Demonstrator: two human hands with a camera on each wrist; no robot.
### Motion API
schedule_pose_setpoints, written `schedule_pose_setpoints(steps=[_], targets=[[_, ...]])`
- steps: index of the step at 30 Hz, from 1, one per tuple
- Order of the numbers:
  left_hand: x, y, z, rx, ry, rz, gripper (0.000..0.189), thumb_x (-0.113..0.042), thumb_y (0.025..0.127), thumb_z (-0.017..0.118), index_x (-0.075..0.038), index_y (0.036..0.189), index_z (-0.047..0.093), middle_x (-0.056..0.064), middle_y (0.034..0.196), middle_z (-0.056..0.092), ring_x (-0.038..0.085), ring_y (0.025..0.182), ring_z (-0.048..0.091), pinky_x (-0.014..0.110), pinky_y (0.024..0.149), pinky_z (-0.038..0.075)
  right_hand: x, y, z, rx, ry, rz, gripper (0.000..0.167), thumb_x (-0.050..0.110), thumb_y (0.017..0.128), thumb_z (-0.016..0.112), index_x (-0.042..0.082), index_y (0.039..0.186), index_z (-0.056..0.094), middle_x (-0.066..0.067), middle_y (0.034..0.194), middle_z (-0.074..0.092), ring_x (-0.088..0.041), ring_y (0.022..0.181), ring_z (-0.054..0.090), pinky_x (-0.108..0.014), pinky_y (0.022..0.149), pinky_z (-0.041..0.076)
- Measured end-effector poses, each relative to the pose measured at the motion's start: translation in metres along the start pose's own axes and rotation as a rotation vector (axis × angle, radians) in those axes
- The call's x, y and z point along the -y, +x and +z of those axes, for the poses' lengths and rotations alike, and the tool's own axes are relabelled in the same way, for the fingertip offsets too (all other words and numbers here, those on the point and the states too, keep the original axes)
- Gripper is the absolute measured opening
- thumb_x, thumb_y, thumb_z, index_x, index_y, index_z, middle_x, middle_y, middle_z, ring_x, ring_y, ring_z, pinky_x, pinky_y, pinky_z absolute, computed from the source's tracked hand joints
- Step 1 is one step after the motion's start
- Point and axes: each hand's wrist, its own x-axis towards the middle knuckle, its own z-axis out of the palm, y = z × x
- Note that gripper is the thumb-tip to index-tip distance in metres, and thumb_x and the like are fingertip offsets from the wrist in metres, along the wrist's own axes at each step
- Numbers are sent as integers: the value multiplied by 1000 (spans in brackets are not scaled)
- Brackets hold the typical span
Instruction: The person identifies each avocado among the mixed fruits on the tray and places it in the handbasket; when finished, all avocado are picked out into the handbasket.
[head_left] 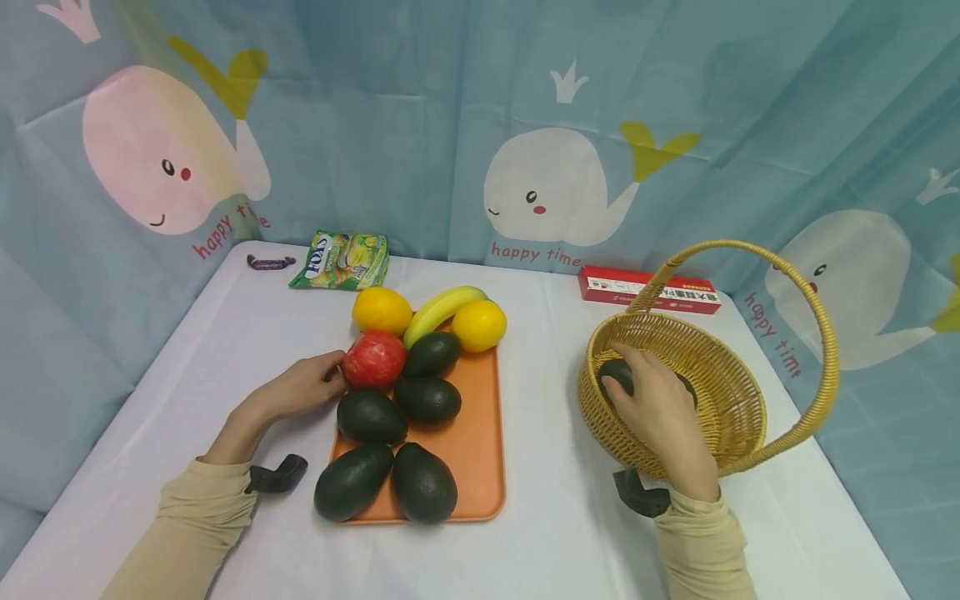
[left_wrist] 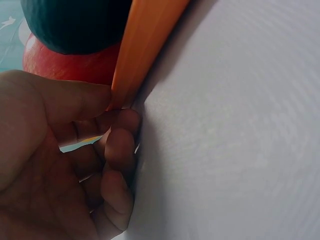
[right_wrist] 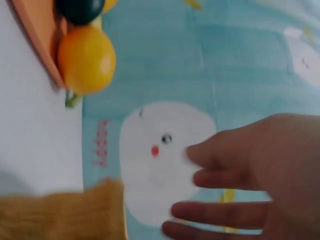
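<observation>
My left hand is at the left rim of an orange tray; in the left wrist view its thumb and curled fingers pinch that rim. Just beside it, a red pomegranate-like fruit sits on the tray. Several dark green avocados, two yellow, lemon-like fruits and a banana share the tray. Over a wicker basket reaches my right hand, fingers extended and holding nothing in the right wrist view. Dark green fruit shows on both sides of this hand inside the basket, partly hidden.
The basket's tall handle arches up on the right. Behind it lies a red box. A green snack bag and a small purple wrapped candy lie at the back left. A blue curtain borders the white table.
</observation>
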Motion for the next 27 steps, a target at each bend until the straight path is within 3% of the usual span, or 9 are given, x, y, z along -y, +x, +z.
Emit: schedule_pose_setpoints(steps=[7, 11, 16, 21, 27], targets=[[0, 1, -1, 3, 4, 2, 12, -16, 92, 53, -7, 100, 55, 4, 78, 54, 18, 77, 51, 31, 68, 39, 27, -2, 15, -329, 137, -183, 25, 15, 88, 69, 4, 110, 68, -12, 97, 69, -25, 83, 66, -41, 67, 52], [-1, 3, -2, 3, 8, 8, 11, -15, 92, 53, -7, 99, 55, 3, 79, 55, 18, 77, 51, 31, 69, 39, 44, -3, 26, -402, 155, -296, 21, 15, 85, 72, 5, 103, 69, -9, 90, 69, -19, 76, 66, -33, 62, 52], [-3, 3, -3, 5, 2, 18, 10, -15, 91, 54, -7, 98, 55, 3, 78, 55, 17, 76, 50, 31, 68, 39, 72, -7, 42, -344, 113, -408, 28, 24, 84, 75, 9, 107, 68, -5, 95, 70, -16, 73, 65, -27, 58, 50], [-1, 2, -3, -8, 17, 28, 9, -14, 90, 55, -7, 96, 55, 3, 77, 54, 17, 74, 49, 30, 67, 38, 104, -18, 64, -248, 24, -512, 36, 34, 86, 72, 13, 114, 65, -1, 97, 65, -11, 62, 55, -22, 53, 45], [-1, 1, -2, 0, 10, 31, 10, -14, 90, 54, -6, 98, 55, 3, 78, 55, 17, 75, 50, 30, 68, 39, 134, -36, 89, -110, -93, -603, 58, 58, 86, 63, 15, 124, 60, -2, 99, 60, -11, 61, 49, -20, 50, 39]])
